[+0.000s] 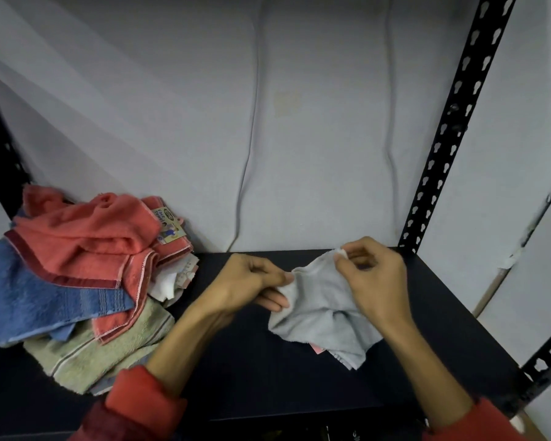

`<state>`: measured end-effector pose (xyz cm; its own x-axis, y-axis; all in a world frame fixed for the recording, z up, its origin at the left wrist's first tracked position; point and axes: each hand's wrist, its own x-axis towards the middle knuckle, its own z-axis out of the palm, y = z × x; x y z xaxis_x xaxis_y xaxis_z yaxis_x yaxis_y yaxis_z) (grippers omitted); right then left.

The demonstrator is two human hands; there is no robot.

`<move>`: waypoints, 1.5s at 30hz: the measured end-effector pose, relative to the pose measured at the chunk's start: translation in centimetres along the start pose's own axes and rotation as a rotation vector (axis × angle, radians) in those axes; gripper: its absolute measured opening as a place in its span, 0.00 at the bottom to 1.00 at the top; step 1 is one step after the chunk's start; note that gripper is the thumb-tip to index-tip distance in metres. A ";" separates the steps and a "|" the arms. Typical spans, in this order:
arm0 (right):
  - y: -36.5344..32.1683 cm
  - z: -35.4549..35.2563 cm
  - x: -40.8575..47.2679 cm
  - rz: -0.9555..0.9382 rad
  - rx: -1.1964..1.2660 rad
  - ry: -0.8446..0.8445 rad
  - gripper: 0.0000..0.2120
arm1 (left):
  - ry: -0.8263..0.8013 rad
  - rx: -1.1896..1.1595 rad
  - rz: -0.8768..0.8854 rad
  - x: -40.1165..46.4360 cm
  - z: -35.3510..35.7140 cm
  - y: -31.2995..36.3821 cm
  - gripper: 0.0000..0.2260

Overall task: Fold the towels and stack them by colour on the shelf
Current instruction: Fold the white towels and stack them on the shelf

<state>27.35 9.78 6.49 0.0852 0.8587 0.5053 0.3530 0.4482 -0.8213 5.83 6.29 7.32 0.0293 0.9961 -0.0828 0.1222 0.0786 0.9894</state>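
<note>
Red sleeves (134, 405) frame the lower edge. Well left of the left hand (248, 281), an unfolded towel heap (77, 275) lies on the shelf (236, 377). Left hand pinches the grey towel (322, 316) at its near-left corner; right hand (376, 275) pinches the far corner, slightly higher. Between them the towel's held edge runs left to right, and the rest sags onto the shelf.

Two bare hands, the left hand (250, 283) and the right hand (374, 276), share one crumpled grey terry towel (322, 316). The heap holds two coral-red terry towels (86, 230), one blue ribbed towel (35, 300) and one pale green towel (109, 348); what lies beneath cannot be counted.
</note>
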 end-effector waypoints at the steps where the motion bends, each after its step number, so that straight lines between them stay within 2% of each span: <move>1: -0.3 0.3 -1.0 -0.015 0.010 -0.017 0.05 | -0.017 -0.019 0.001 0.0 0.6 0.0 0.10; 14: 0.5 1.1 -5.4 -0.100 0.191 -0.203 0.05 | -0.120 -0.246 -0.056 -1.6 3.0 -0.2 0.08; 24: 0.9 -0.5 -6.6 -0.028 0.392 -0.265 0.04 | -0.127 -0.323 -0.072 -2.3 3.3 -0.7 0.11; 28: 0.9 -0.5 -7.1 -0.043 0.381 -0.250 0.05 | -0.060 -0.298 -0.050 -2.5 4.1 -0.8 0.16; 35: 1.2 -0.5 -7.3 -0.122 0.306 -0.197 0.06 | 0.019 -0.332 -0.023 -2.5 4.5 -0.8 0.15; 38: 1.7 -0.4 -7.4 -0.148 0.239 -0.209 0.09 | 0.024 -0.322 -0.019 -2.5 4.7 -1.0 0.14; 42: 2.2 -0.6 -7.5 -0.113 0.212 -0.179 0.10 | -0.039 -0.198 0.000 -2.5 4.3 -0.9 0.09; 45: 2.4 -0.8 -7.7 -0.057 0.238 -0.162 0.08 | 0.133 0.137 0.148 -0.6 3.2 -0.7 0.04</move>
<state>28.30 4.03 0.81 -0.0852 0.8503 0.5193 0.1230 0.5262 -0.8414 8.89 5.50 6.26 -0.0724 0.9935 0.0873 0.2600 -0.0657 0.9634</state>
